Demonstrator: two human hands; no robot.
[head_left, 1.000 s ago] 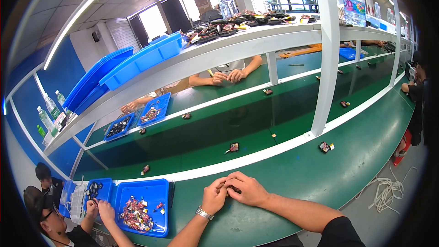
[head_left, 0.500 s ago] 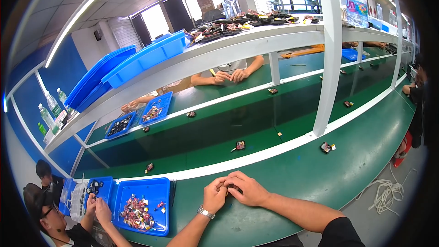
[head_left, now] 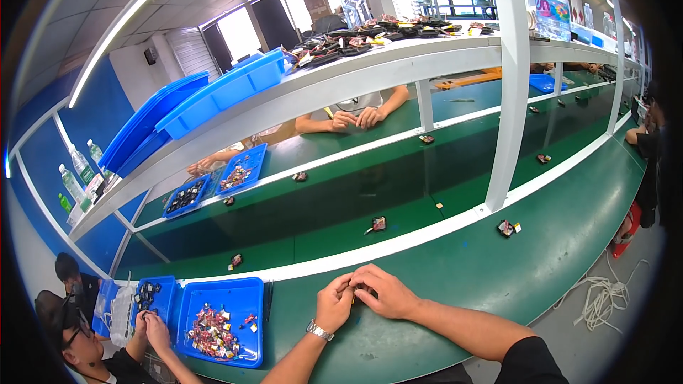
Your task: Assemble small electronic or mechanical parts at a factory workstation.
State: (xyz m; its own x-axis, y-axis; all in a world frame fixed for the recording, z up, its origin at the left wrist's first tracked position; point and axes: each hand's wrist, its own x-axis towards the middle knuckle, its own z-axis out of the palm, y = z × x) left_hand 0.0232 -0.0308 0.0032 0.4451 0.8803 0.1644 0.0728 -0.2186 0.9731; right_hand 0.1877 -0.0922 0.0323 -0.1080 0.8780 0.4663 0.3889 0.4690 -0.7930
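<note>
My left hand (head_left: 333, 308) and my right hand (head_left: 386, 294) meet over the near green table, fingers closed around a small part. Only a dark and yellowish sliver of it shows between the fingertips, so its kind is hidden. A metal-banded watch (head_left: 320, 329) is on my left wrist. To the left of my hands stands a blue tray (head_left: 257, 323) with a heap of small red, yellow and white wired parts (head_left: 213, 333). Thin black strips (head_left: 268, 300) lie along the tray's right edge.
A green conveyor belt (head_left: 320, 238) behind a white rail carries scattered small parts (head_left: 376, 225). One dark wired part (head_left: 508, 227) lies on my table to the right. A white post (head_left: 509, 99) rises there. At left, a co-worker's hands (head_left: 151, 327) work beside a smaller blue tray (head_left: 165, 283).
The parts on the belt have shifted slightly to the right. My hands keep nearly the same place and grip. The co-worker's hands at left have drawn closer together.
</note>
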